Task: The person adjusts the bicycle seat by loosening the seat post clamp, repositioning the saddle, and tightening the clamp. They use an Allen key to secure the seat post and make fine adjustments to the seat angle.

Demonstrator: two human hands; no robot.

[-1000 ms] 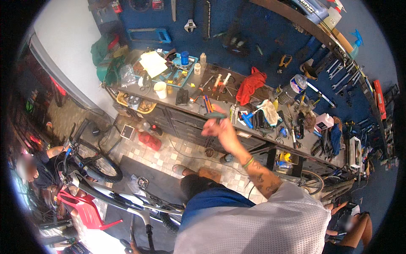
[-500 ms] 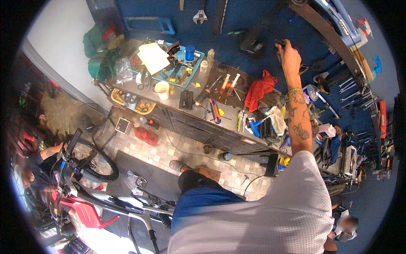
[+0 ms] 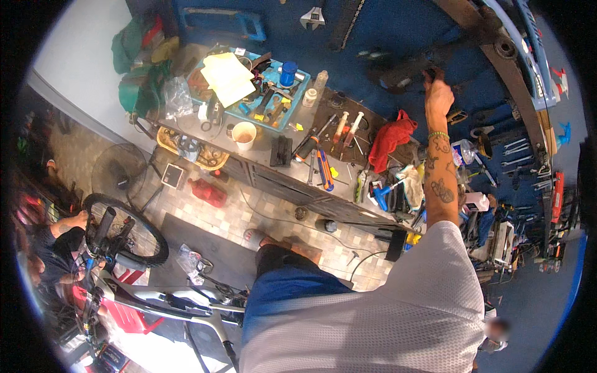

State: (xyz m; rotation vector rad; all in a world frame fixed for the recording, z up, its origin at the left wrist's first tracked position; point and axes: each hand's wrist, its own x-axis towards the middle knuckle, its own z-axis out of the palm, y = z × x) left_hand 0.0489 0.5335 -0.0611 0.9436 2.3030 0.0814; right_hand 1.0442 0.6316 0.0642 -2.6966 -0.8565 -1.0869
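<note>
My right hand (image 3: 439, 98) reaches out over the bench to the dark blue wall (image 3: 280, 43), knuckles up. Its fingers are curled together at a small dark thing (image 3: 429, 74), too dark and smeared to name. Beside the fingers, a blurred black shape (image 3: 398, 71) hangs against the wall. Below the wrist, a crumpled red cloth (image 3: 392, 140) lies on the bench, with a blue-handled tool (image 3: 382, 196) and a pale rag (image 3: 411, 186) nearer me. My left hand is out of the picture.
The bench (image 3: 298, 168) carries a blue tray (image 3: 280, 118) of tools, a paper cup (image 3: 244, 135) and two syringes (image 3: 348, 130). Wrenches (image 3: 516, 149) hang at right. On the left, a person (image 3: 46, 242) is beside a bicycle (image 3: 155, 295). A fan (image 3: 118, 174) stands behind.
The view has shifted, so the bench and wall sit slightly differently. My right hand stays at the wall, its fingers now farther behind the knuckles.
</note>
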